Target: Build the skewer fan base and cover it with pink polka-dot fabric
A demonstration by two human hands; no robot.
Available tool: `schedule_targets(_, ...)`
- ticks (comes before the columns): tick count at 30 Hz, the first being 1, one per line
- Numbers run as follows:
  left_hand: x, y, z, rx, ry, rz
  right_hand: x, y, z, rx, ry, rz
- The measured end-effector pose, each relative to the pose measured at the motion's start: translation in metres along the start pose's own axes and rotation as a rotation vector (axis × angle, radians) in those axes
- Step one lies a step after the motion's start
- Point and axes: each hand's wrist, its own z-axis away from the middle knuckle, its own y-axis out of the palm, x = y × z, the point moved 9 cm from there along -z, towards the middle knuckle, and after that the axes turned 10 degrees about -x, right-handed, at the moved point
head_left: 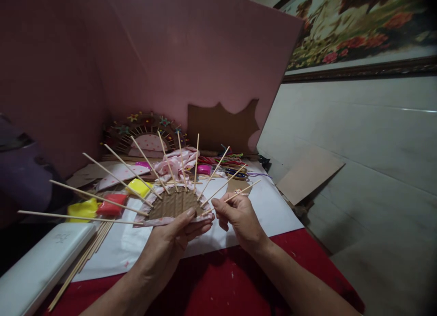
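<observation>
My left hand [177,231] grips the lower edge of a half-round corrugated cardboard piece [174,203], thumb on top, fingers under it. Several thin wooden sticks [112,175] fan out from the cardboard like spokes. A strip of pink dotted cloth runs along its lower edge. My right hand [237,213] pinches the rightmost stick [239,193] near where it enters the cardboard. Both hands hover over a white sheet [266,206] on a red cloth [221,279].
Yellow and red clay packs [99,207] lie left of the fan, loose sticks [82,261] and a white case [37,266] further left. A finished decorated fan [143,134], pink cloth [177,161], scissors [237,172] and brown cardboard [221,124] stand behind. Cardboard sheet [309,172] leans at right.
</observation>
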Motion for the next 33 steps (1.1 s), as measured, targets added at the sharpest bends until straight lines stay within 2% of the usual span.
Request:
schedule_targets(7,0.0002,-0.0017,-0.0001,-0.042,-0.029,0.015,-0.0005,0.0016,0.001,0.004,-0.007,0.02)
schedule_targets(26,0.0005,-0.0057,-0.0019,-0.033,-0.028,0.016,-0.0039,0.004,0.002,0.034,-0.024,0.038)
schedule_targets(33,0.001,-0.0099,-0.0027,-0.07,-0.04,0.015,-0.004,0.0048,0.0029,0.032,-0.029,0.048)
